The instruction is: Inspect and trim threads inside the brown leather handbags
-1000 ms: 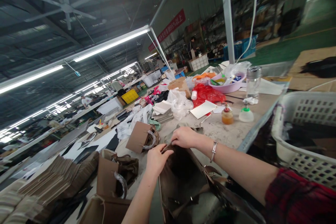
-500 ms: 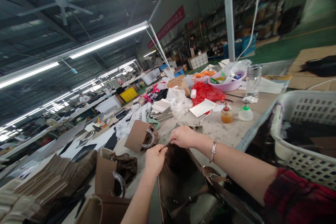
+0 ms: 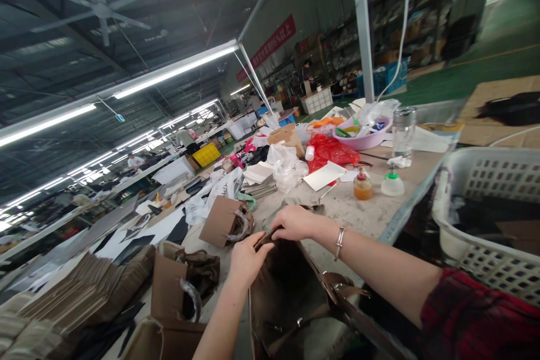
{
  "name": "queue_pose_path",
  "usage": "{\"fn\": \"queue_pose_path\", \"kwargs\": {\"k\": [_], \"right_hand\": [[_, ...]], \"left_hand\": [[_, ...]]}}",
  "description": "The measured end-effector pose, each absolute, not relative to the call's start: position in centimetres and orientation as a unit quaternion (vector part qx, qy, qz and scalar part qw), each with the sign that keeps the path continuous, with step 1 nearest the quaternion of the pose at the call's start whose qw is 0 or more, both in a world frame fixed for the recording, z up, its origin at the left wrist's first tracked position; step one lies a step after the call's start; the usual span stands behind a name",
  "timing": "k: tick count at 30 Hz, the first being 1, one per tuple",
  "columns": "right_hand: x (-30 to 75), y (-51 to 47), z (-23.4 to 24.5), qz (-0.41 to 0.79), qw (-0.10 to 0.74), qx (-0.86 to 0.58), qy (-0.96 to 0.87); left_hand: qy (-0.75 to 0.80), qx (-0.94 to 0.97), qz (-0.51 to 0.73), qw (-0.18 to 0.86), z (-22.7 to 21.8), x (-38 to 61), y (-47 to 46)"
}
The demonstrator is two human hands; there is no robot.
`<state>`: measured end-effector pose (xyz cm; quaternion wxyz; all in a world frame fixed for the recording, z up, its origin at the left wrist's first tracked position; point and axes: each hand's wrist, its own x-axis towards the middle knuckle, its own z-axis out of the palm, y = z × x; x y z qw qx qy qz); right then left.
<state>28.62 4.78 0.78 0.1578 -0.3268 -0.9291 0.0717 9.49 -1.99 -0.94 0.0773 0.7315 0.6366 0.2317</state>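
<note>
Bag in hand: a dark brown, open-mouthed, leather-like bag [image 3: 291, 287] is directly in front of the person, at the near side of the pale, stained counter [image 3: 350, 216]; its lower part runs out of view.
Left hand: the left hand [image 3: 248, 261] is closed in a pinch on the bag's far upper edge.
Right hand: the right hand [image 3: 293, 223] grips the same edge just beside it, thumb and fingers together.
Bag body, done: it looks largely assembled, with side walls formed and metal fittings and straps visible.
Bag edge, left: the fingers cover the held stretch, so whether it is fastened cannot be told; the mouth stands open.
Bags at left: two brown, stiff-panelled bags with plastic-wrapped handles [image 3: 223, 221] [image 3: 169, 286] stand near a stack of brown folded panels [image 3: 80, 287], apart from both hands.
</note>
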Motion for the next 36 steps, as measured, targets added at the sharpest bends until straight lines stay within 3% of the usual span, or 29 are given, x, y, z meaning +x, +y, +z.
{"fn": "queue_pose_path", "kwargs": {"k": [7,12,15,18,22,25,30,36], "right_hand": [[27.1,4.4,1.2,-0.001,0.139,-0.328,-0.934],[26.3,4.5,0.9,0.012,0.140,-0.334,-0.932],[26.9,4.7,0.8,0.086,0.157,-0.346,-0.921],[27.7,4.9,-0.4,0.235,0.204,-0.338,-0.888],[29.1,4.8,-4.4,0.476,0.406,-0.344,-0.701],[31.6,4.0,-8.8,0.605,0.482,-0.398,-0.492],[37.7,0.2,-15.1,0.670,0.474,-0.485,-0.301],[39.3,-6.0,-18.6,0.711,0.400,-0.474,-0.332]], "left_hand": [[0.637,0.745,0.194,0.038,-0.5,10.3,-1.6],[0.642,0.754,0.135,0.017,-0.1,9.6,-1.4],[0.641,0.757,0.116,0.042,0.1,9.6,-1.4],[0.633,0.765,0.115,0.035,0.3,10.6,-1.1],[0.638,0.766,0.053,-0.046,0.6,12.3,-0.5],[0.629,0.774,0.009,-0.069,0.7,12.9,-0.2],[0.643,0.762,0.065,-0.042,0.4,12.1,-0.2],[0.671,0.676,0.292,0.079,1.0,8.8,-2.0]]}}
